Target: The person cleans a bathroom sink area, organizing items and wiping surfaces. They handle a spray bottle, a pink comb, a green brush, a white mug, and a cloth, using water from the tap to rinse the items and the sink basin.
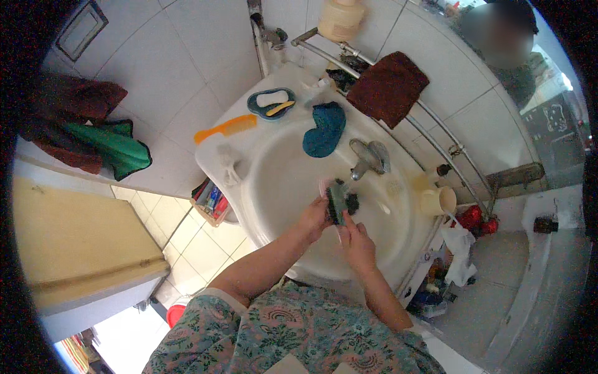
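Over the white washbasin (265,181) my two hands meet below the metal tap (367,159). Between them is a small grey-green piece with dark edges (336,201); its kind is not clear. My left hand (316,219) grips it from the left side, fingers curled round it. From below right, the fingers of my right hand (357,242) press against its lower end. A black patch (353,203) shows just beside it, and I cannot tell whether it belongs to the piece or to the basin. A teal cloth (324,129) drapes over the basin's back rim.
An orange comb (227,128) and a blue soap dish (271,104) lie on the basin's left ledge. A brown cloth (389,89) hangs on the metal rail (430,140) behind. A cream cup (438,201) stands at the right rim. Brown and green cloths (106,149) hang left.
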The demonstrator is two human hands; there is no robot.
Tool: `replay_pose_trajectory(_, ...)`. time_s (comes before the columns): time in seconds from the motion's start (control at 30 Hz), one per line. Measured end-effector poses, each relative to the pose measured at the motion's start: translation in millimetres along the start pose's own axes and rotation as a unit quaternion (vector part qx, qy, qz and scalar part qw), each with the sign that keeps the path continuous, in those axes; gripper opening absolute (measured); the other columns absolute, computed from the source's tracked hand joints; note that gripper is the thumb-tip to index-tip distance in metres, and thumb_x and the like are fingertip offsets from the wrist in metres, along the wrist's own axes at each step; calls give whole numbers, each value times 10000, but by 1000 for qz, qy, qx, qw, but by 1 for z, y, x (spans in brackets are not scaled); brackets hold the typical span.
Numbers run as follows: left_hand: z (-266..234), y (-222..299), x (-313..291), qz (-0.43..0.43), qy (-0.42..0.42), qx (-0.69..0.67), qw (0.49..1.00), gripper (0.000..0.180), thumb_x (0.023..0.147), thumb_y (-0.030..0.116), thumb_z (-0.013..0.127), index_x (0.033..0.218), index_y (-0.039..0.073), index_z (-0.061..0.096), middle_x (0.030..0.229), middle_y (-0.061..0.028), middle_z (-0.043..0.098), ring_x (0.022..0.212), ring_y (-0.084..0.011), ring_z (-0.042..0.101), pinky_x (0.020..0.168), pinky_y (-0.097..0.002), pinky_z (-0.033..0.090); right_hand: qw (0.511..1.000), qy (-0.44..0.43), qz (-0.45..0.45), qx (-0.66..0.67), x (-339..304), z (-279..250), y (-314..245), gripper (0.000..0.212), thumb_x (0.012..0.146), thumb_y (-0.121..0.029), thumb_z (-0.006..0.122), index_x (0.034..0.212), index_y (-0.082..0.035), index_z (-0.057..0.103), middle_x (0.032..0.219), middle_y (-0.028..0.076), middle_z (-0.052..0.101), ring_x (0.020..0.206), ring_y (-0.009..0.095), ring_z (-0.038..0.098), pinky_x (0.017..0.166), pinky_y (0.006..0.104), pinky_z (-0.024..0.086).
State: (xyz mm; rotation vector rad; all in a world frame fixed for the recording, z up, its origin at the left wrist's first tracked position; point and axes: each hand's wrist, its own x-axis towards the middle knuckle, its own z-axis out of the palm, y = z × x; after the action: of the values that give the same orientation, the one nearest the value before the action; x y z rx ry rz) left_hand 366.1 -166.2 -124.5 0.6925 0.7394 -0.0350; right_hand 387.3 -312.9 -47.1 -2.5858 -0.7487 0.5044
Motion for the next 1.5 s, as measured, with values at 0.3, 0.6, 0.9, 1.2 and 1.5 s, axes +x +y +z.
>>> replay_pose_trajectory(0.3,-3,13,-17,70,53,12,996,310,969,280,344,1154,66,469,980,-69,568,830,-176,561,713,-329,482,990,-4,-49,-133,29,6,-19,472,864,-302,515,1316,-269,385,885,158,522,697,324,606,599,440,496)
replay_pose_trajectory(0.6,5,1,-23,17,23,56,998,293,965,254,353,1097,25,479,924,-82,582,779,-175,582,686,-349,504,990,-37,-25,-136,13,-29,-28,455,874,-358,499,1312,-286,400,888,152,541,703,329,600,627,439,495)
replay_pose_trajectory(0.9,7,-9,-14,-2,1,77,997,260,953,223,358,1092,36,476,929,-92,578,811,-198,592,740,-370,512,991,-9,-25,-129,16,-20,-9,440,870,-373,474,1297,-280,430,824,148,555,682,330,599,626,434,496)
replay_pose_trajectory(1.2,7,-2,-25,-45,-29,217,975,270,936,176,383,1109,-6,482,1017,-121,583,872,-229,598,790,-383,511,983,-16,-69,-171,15,-38,-14,425,878,-327,459,1297,-272,426,822,147,554,691,328,601,609,424,491)
replay_pose_trajectory(1.5,-18,-23,-1,-33,-56,86,994,223,928,153,413,1091,18,484,962,-105,591,851,-222,600,779,-386,509,986,-34,-72,-146,22,-29,-26,378,886,-278,458,1263,-269,441,831,162,569,687,342,598,637,447,480)
